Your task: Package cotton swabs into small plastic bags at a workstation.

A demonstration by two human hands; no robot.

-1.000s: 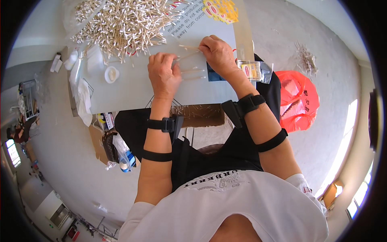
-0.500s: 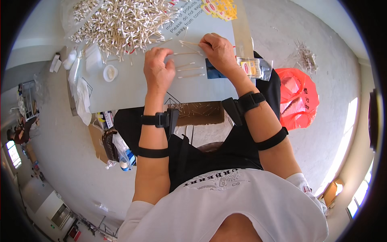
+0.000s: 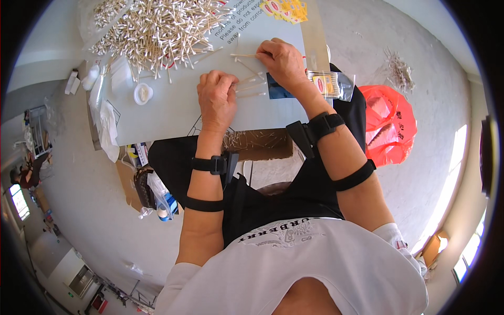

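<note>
My right hand [image 3: 283, 63] is closed in a pinch on the end of a cotton swab [image 3: 242, 55], which points left over the grey tabletop [image 3: 168, 113]. My left hand [image 3: 217, 100] is lower and further left, its fingers drawn together at the ends of several cotton swabs [image 3: 253, 94] that fan out to the right. Its fingertips partly hide those swabs. Between the hands a loose swab [image 3: 249, 67] lies at a slant. A dark blue card [image 3: 278, 88] is under my right wrist, beside a clear packet of swabs [image 3: 326, 85] with a yellow label.
A large heap of cotton swabs [image 3: 157, 34] covers the far left of the table. Yellow cards [image 3: 286, 9] lie at the far edge. A small white tub [image 3: 143, 94] stands at left. Below the near edge is a cardboard box [image 3: 262, 146]; a red bag [image 3: 391, 126] sits at right.
My left hand has moved nearer and to the right, its fingers closing around the swab ends. My right hand has shifted slightly up, still pinching a swab.
</note>
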